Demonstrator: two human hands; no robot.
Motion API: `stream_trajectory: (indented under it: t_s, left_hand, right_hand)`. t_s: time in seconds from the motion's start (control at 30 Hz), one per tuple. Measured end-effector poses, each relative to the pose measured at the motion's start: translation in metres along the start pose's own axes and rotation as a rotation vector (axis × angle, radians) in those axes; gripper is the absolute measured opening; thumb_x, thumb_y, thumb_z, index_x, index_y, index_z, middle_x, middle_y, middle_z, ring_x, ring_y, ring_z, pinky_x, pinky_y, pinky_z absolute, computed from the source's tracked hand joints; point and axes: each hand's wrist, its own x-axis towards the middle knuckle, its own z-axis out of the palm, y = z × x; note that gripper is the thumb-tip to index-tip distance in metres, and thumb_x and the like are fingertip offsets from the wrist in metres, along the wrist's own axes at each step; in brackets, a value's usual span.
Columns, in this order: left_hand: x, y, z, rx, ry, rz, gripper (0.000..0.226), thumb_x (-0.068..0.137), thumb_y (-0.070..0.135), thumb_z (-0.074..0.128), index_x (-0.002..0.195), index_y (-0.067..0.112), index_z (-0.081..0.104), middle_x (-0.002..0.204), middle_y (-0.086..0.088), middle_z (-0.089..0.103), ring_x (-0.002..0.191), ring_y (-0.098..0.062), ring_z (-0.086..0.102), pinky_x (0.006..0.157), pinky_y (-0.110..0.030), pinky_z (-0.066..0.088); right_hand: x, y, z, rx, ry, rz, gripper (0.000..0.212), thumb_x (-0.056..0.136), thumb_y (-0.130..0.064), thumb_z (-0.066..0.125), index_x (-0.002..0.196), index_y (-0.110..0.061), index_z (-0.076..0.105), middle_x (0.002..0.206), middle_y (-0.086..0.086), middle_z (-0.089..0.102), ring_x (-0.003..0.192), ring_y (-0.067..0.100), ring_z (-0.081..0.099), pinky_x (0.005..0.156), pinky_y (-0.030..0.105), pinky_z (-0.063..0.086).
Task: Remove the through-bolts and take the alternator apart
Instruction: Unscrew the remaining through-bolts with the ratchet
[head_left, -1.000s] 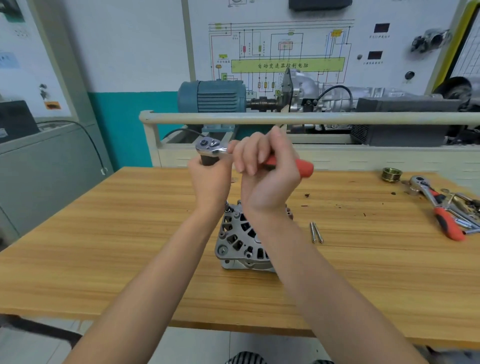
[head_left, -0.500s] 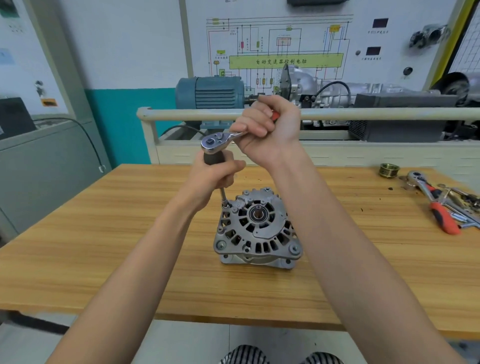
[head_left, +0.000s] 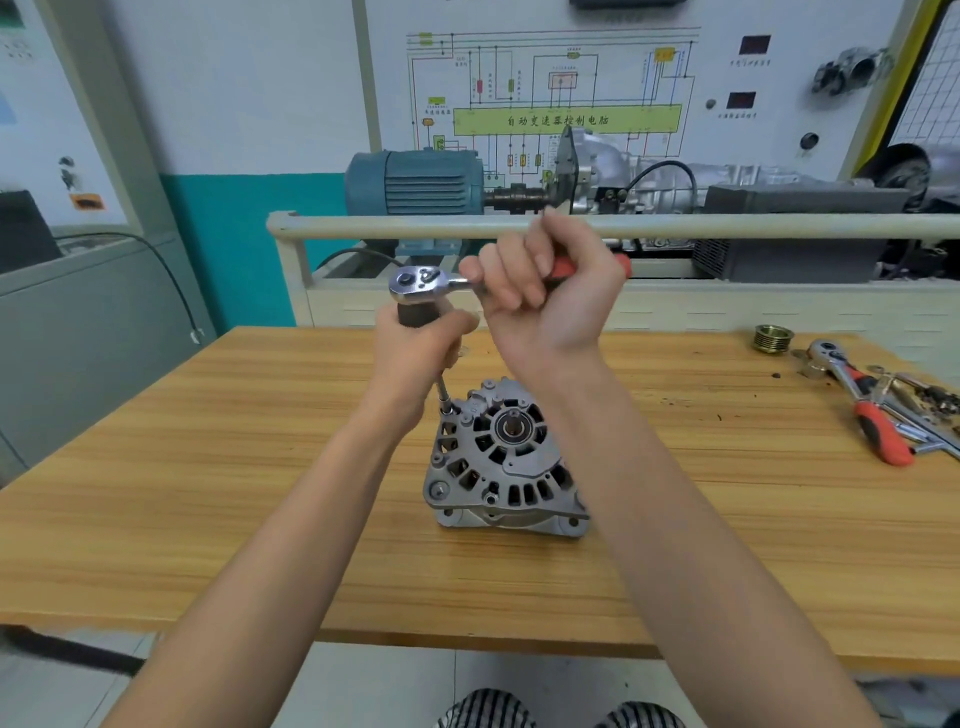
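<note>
Where the wooden table (head_left: 218, 499) fills the near and middle ground, backed by a training bench carrying a blue electric motor (head_left: 415, 182) and a grey gearbox under a wiring-diagram board (head_left: 550, 98). Far side fenced by a pale horizontal rail (head_left: 363, 227). Near the table's centre, the silver alternator (head_left: 504, 467), standing with its vented end housing and centre bearing facing up, clear of everything else on the table. Above its far-left corner, a ratchet wrench (head_left: 421, 283) raised on a thin extension bar (head_left: 443, 391) that runs down to a through-bolt (head_left: 450, 410) at the housing rim. Left hand (head_left: 415, 358) wrapped around the dark socket piece just under the ratchet head, with the bar emerging below the fist. Right hand (head_left: 540, 296) clenched around the wrench's red handle, to the right of the head, at rail height. Far right on the table, a second red-handled ratchet (head_left: 857, 405) lying among loose metal tools, with a small grooved brass-coloured pulley (head_left: 770, 339) just left of it.
</note>
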Motion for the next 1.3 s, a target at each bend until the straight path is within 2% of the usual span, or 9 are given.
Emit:
stream_trajectory:
  t_s: [0.1, 0.2, 0.47, 0.6, 0.73, 0.83, 0.93, 1.07, 1.3]
  left_hand:
    - [0.005, 0.004, -0.010, 0.006, -0.291, -0.013, 0.034, 0.070, 0.004, 0.060, 0.044, 0.019, 0.043, 0.038, 0.007, 0.033, 0.036, -0.009, 0.026, 0.046, -0.026, 0.020]
    - [0.008, 0.006, -0.010, 0.005, -0.378, -0.035, 0.041, 0.072, 0.004, 0.059, 0.039, 0.023, 0.043, 0.038, 0.010, 0.032, 0.036, -0.007, 0.026, 0.045, -0.024, 0.020]
    - [-0.002, -0.005, 0.009, -0.054, 0.221, 0.020, 0.019, 0.064, 0.009, 0.059, 0.058, 0.018, 0.044, 0.056, 0.002, 0.041, 0.055, -0.014, 0.037, 0.050, -0.024, 0.033]
    - [-0.003, -0.004, 0.010, -0.089, 0.284, 0.031, 0.021, 0.064, 0.009, 0.060, 0.057, 0.020, 0.042, 0.055, 0.005, 0.041, 0.059, -0.014, 0.035, 0.054, -0.029, 0.030]
    - [-0.001, 0.001, -0.005, 0.021, 0.023, -0.014, 0.029, 0.061, 0.009, 0.061, 0.042, 0.025, 0.046, 0.043, 0.009, 0.040, 0.042, -0.009, 0.035, 0.046, -0.020, 0.031]
    - [0.001, 0.007, -0.016, 0.043, -0.290, 0.022, 0.036, 0.068, 0.005, 0.061, 0.040, 0.023, 0.046, 0.040, 0.008, 0.035, 0.036, -0.010, 0.030, 0.045, -0.024, 0.025]
    - [0.003, 0.009, -0.014, 0.042, -0.385, -0.013, 0.040, 0.071, 0.004, 0.059, 0.039, 0.023, 0.043, 0.039, 0.007, 0.032, 0.036, -0.011, 0.026, 0.045, -0.027, 0.019]
    - [0.001, 0.005, -0.005, 0.018, -0.175, -0.048, 0.035, 0.066, 0.006, 0.057, 0.039, 0.023, 0.042, 0.037, 0.009, 0.032, 0.035, -0.008, 0.026, 0.043, -0.021, 0.022]
    - [-0.006, 0.001, 0.011, 0.022, 0.197, 0.046, 0.009, 0.078, 0.003, 0.060, 0.075, 0.007, 0.052, 0.065, -0.011, 0.039, 0.060, -0.019, 0.032, 0.054, -0.029, 0.028]
  right_hand:
    - [0.024, -0.015, -0.002, 0.117, 0.091, 0.272, 0.050, 0.088, -0.015, 0.032, 0.038, -0.014, 0.035, 0.032, -0.004, 0.024, 0.030, 0.012, 0.024, 0.045, 0.022, 0.039]
    - [0.034, -0.016, -0.001, 0.154, 0.162, 0.334, 0.051, 0.089, -0.015, 0.032, 0.038, -0.015, 0.034, 0.032, -0.005, 0.023, 0.028, 0.011, 0.022, 0.041, 0.018, 0.034]
    - [-0.021, 0.025, 0.009, -0.015, 0.055, -0.231, 0.037, 0.081, -0.010, 0.042, 0.046, -0.016, 0.035, 0.036, -0.001, 0.028, 0.035, 0.014, 0.028, 0.052, 0.031, 0.031]
    - [-0.026, 0.034, 0.011, -0.094, -0.046, -0.335, 0.034, 0.083, -0.007, 0.037, 0.051, -0.018, 0.038, 0.036, 0.000, 0.031, 0.037, 0.014, 0.030, 0.054, 0.033, 0.031]
    - [-0.004, 0.013, 0.009, 0.004, 0.023, -0.039, 0.051, 0.090, -0.011, 0.032, 0.039, -0.016, 0.035, 0.032, -0.004, 0.025, 0.032, 0.012, 0.025, 0.049, 0.025, 0.036]
    - [0.019, -0.005, 0.006, 0.076, 0.103, 0.227, 0.043, 0.080, -0.014, 0.038, 0.038, -0.016, 0.034, 0.032, -0.005, 0.022, 0.029, 0.011, 0.022, 0.045, 0.022, 0.032]
    - [0.029, -0.011, 0.005, 0.109, 0.146, 0.343, 0.039, 0.076, -0.014, 0.041, 0.037, -0.016, 0.034, 0.031, -0.006, 0.023, 0.028, 0.009, 0.022, 0.045, 0.021, 0.027]
    - [0.019, -0.002, 0.004, 0.159, 0.210, 0.164, 0.046, 0.084, -0.013, 0.038, 0.039, -0.017, 0.034, 0.033, -0.006, 0.023, 0.029, 0.010, 0.022, 0.041, 0.019, 0.030]
    - [-0.025, 0.030, 0.006, -0.019, 0.001, -0.296, 0.041, 0.085, -0.012, 0.038, 0.044, -0.015, 0.038, 0.036, -0.001, 0.031, 0.037, 0.015, 0.030, 0.056, 0.033, 0.033]
